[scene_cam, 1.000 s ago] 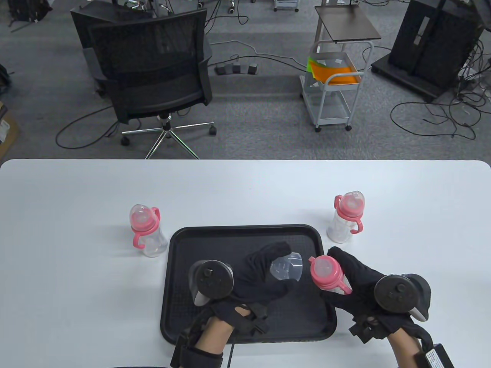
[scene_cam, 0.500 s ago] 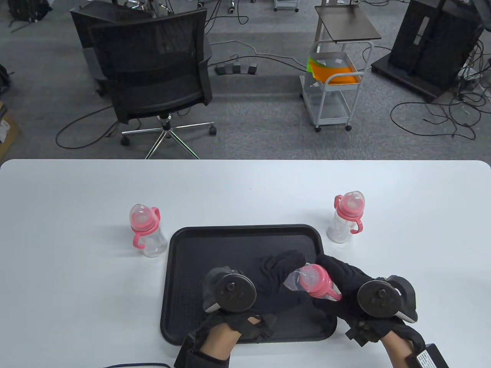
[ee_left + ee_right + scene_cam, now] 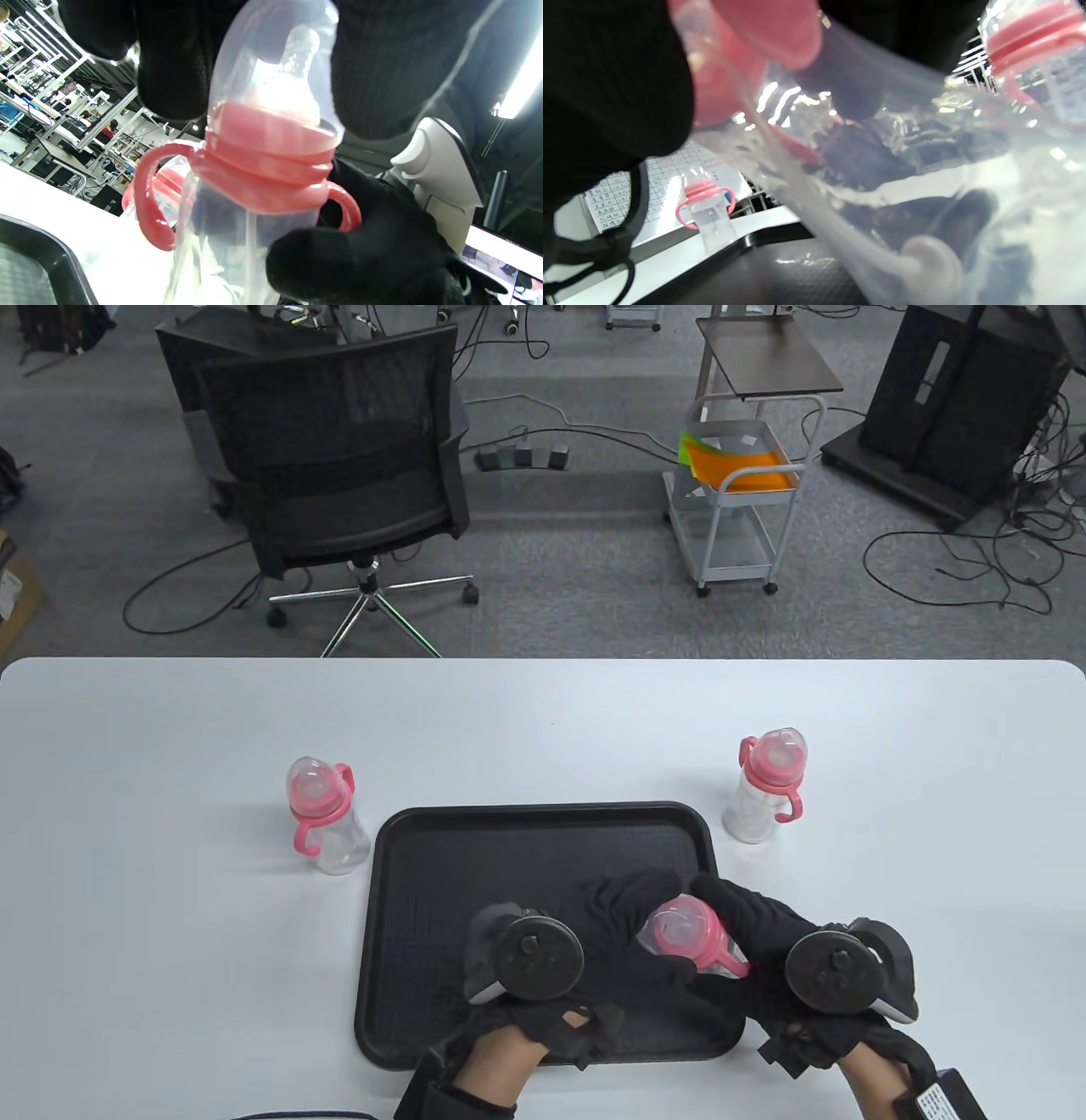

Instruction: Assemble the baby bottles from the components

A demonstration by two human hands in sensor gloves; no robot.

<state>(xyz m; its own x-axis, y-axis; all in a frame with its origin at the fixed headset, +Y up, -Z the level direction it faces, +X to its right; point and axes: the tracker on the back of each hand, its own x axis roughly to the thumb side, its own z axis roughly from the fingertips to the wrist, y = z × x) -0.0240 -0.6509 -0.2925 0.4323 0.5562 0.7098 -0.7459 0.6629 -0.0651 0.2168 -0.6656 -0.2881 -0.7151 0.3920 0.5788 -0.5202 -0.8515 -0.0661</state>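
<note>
Over tray [image 3: 441, 848]: bottle [image 3: 691, 937] tilted, cap leftward.

Clear dome cap [image 3: 275, 80] sits over the teat on the pink handled collar [image 3: 263, 169] of a transparent bottle [image 3: 220, 250]. Left hand fingers [image 3: 178, 59] grip the cap; right hand [image 3: 373, 258] holds the bottle. Black tray [image 3: 38, 262] corner lower left.

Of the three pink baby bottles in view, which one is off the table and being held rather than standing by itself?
The bottle over the tray, gripped by the right hand while the left hand holds its clear cap. The left bottle and right bottle stand untouched on the table.
</note>
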